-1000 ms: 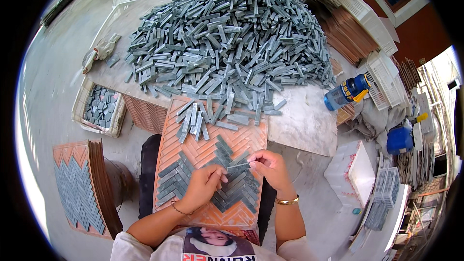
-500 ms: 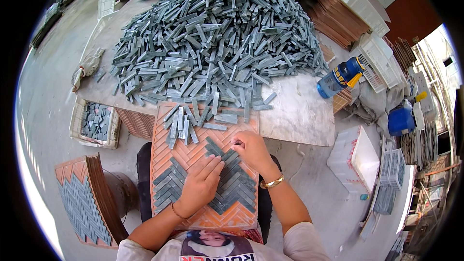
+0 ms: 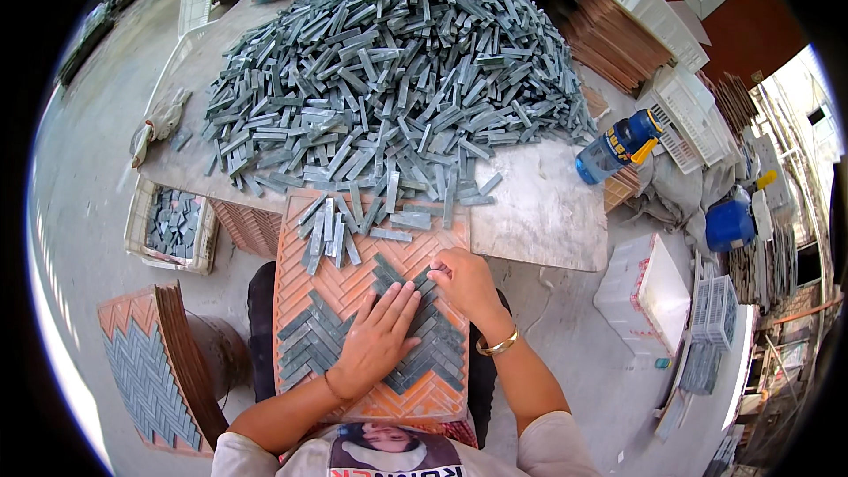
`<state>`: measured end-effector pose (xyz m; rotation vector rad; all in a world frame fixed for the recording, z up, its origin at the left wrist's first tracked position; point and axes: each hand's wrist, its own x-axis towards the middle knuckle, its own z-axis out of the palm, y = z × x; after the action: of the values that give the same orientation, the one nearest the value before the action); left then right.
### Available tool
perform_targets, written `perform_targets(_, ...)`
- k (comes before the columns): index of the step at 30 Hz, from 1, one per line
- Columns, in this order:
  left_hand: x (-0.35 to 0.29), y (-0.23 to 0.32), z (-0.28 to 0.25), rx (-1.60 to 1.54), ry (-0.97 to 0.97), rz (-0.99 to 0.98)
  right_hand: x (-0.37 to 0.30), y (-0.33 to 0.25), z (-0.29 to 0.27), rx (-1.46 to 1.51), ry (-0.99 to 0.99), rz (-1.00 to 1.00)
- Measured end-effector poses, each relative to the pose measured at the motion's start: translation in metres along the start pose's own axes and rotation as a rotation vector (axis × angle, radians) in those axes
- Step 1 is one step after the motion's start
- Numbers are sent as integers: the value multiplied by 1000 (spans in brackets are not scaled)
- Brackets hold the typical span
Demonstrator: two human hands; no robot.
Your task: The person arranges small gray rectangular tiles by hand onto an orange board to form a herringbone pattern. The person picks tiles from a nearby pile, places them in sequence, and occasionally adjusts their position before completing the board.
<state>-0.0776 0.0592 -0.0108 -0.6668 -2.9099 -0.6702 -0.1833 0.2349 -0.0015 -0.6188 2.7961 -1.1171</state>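
Orange ridged plastic mould tray w/ a herringbone pattern (image 3: 305, 252) sits on the person's lap, long axis running straight away from them, far end tucked against the pale stone slab table (image 3: 543, 212). Slim grey stone tile strips laid in it (image 3: 309, 340) go zigzag, each one diagonal to the tray's long side, so they form V rows pointing up toward the table.

Left hand (image 3: 375, 344) is flat, fingers spread wide, palm pressing down on the laid strips mid-tray. Not gripping anything, just resting on top. Right hand (image 3: 464, 283) sits just beside it on the right part of the tray, fingers curled w/ tips on the strips near the upper edge of the filled patch. Can't tell if it's pinching a piece or only pushing. Gold bangle (image 3: 496, 344) on that wrist.

Small loose bunch of grey strips (image 3: 331, 230) lies at the tray's far end, mostly lengthwise. Big heap of the same grey strips (image 3: 397, 71) covers the table behind. Blue bottle w/ yellow cap (image 3: 618, 146) lies at the table's right edge. Finished tray (image 3: 146, 371) leans off to the person's left.
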Motion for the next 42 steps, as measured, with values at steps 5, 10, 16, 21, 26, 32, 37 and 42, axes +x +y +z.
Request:
perform_targets(5, 1, 0, 6, 44, -30, -42, -3, 4, 7, -4, 54, -56)
perform_targets(10, 0, 0, 10, 74, -24, -29, 3, 1, 4, -22, -9, -6)
perform_targets(16, 1, -3, 13, 56, 6, -32, 22, -9, 10, -389, -7, -71)
perform_targets(21, 3, -5, 11, 75, 39, -25, 44, -21, 25, -291, 13, -113)
perform_targets(26, 4, -6, 3, 72, 30, 6, 49, -20, 27, -267, -6, -94)
perform_targets(32, 3, -11, 8, 44, -17, 18, 42, -7, 18, 69, -217, 67)
perform_targets(37, -2, -10, 8, 21, -12, 13, 37, -5, 21, 136, -224, 7)
perform_targets(42, -8, -13, 8, -38, 5, -6, 33, -21, 29, -48, -92, -68)
